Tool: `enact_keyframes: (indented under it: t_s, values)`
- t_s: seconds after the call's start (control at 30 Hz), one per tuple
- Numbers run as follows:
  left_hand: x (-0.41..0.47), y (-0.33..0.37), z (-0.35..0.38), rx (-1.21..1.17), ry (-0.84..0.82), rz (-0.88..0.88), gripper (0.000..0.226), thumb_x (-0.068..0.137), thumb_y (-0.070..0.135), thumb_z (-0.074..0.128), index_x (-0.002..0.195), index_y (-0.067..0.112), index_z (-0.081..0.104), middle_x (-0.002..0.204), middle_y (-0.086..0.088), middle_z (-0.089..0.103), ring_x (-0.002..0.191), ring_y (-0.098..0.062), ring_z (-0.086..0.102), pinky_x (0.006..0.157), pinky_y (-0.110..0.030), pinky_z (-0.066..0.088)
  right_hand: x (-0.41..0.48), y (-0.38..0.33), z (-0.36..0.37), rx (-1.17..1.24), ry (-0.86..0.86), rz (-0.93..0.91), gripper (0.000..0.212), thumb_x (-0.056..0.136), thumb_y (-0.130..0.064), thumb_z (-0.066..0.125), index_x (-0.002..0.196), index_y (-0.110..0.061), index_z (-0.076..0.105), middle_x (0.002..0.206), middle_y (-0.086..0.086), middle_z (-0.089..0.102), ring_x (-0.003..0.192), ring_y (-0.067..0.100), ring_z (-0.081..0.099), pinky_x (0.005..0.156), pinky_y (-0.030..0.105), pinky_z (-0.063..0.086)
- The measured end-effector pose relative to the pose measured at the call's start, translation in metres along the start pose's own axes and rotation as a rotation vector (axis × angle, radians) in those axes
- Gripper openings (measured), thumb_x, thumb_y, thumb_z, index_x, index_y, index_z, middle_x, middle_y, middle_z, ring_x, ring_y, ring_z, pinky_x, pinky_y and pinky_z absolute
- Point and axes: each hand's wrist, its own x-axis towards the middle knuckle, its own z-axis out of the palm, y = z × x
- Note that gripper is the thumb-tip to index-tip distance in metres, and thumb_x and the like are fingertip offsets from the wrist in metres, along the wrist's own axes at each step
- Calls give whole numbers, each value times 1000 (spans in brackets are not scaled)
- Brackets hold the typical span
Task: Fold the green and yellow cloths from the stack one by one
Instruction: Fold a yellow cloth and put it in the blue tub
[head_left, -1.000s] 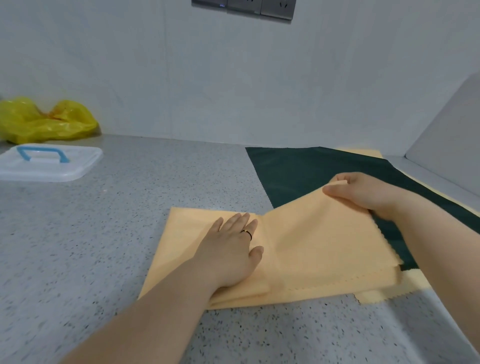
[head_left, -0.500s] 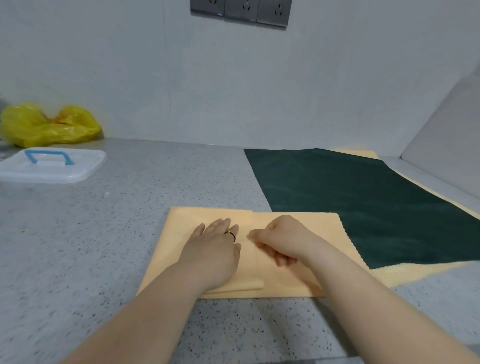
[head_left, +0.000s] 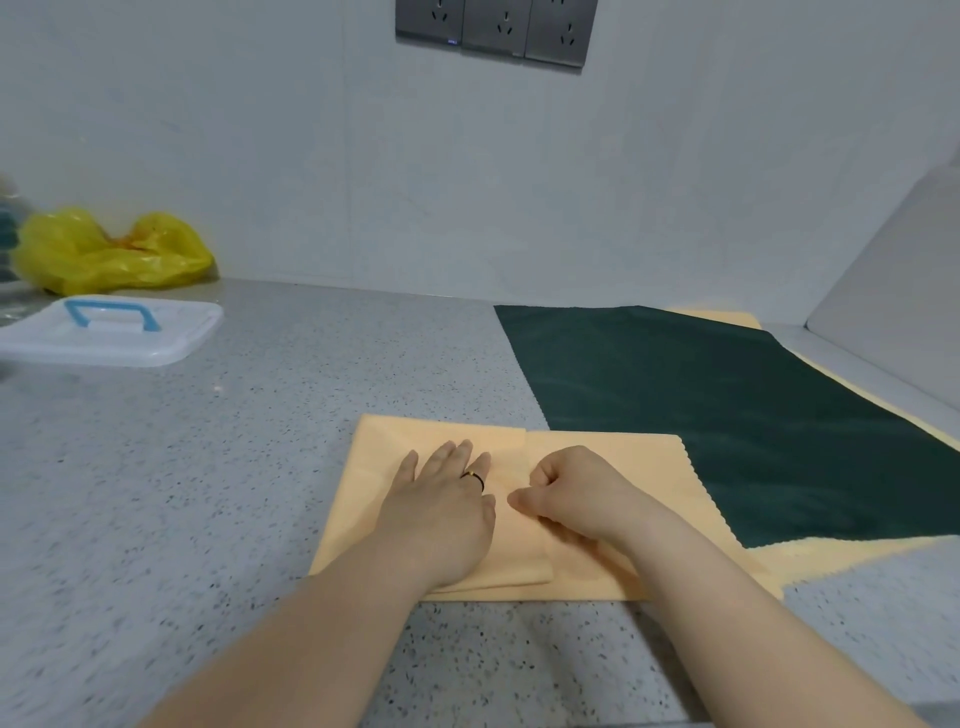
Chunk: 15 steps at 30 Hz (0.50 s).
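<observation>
Right hand (head_left: 576, 493) dropped, curled, left hand (head_left: 441, 501) flat

From my end this reads as a home kitchen or utility corner, and I can't tell which. The counter (head_left: 208, 467) is grey speckled stone running back to a plain pale wall (head_left: 311, 156), and a pale panel (head_left: 893, 291) closes off the right side. A row of three grey wall sockets (head_left: 496, 28) sits above it. Household oddments lie at the far left: a crumpled yellow plastic bag (head_left: 114, 254) against the wall and a white plastic lid (head_left: 171, 338) with a blue handle. A green cloth (head_left: 701, 415) and a yellow cloth (head_left: 613, 457) lie flat on the stone
</observation>
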Motion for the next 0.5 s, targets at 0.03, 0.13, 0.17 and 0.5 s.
enact_keyframes:
  t_s: [0.03,0.13,0.17,0.5]
  values:
    - [0,0,2,-5,-5,-5,52,99,32,15,148,20,1,156,2,-8,143,-12,-9,114,-36,-8,0,-1,0,-37,5,-2,37,82,-22,63,55,-17,37,44,-6,43,39,8,37,43,21,28]
    - [1,1,5,-12,5,-14,53,98,32,15,148,20,0,156,1,-8,143,-12,-10,114,-37,-8,2,-8,4,-191,117,-17,27,85,-32,58,74,-16,39,71,-3,48,63,16,48,54,26,34]
    - [2,1,6,-15,11,-15,53,98,32,15,148,20,1,156,1,-8,143,-12,-9,114,-36,-8,2,-10,8,-242,237,-53,22,87,-32,53,83,-16,40,82,-1,50,77,20,52,62,29,36]
    - [9,-15,-1,-69,60,-128,56,98,29,18,147,10,-1,155,-5,-10,142,-16,-12,114,-30,-6,20,4,34,-528,97,-278,47,100,-23,19,146,-18,15,156,-1,6,144,12,4,116,30,1]
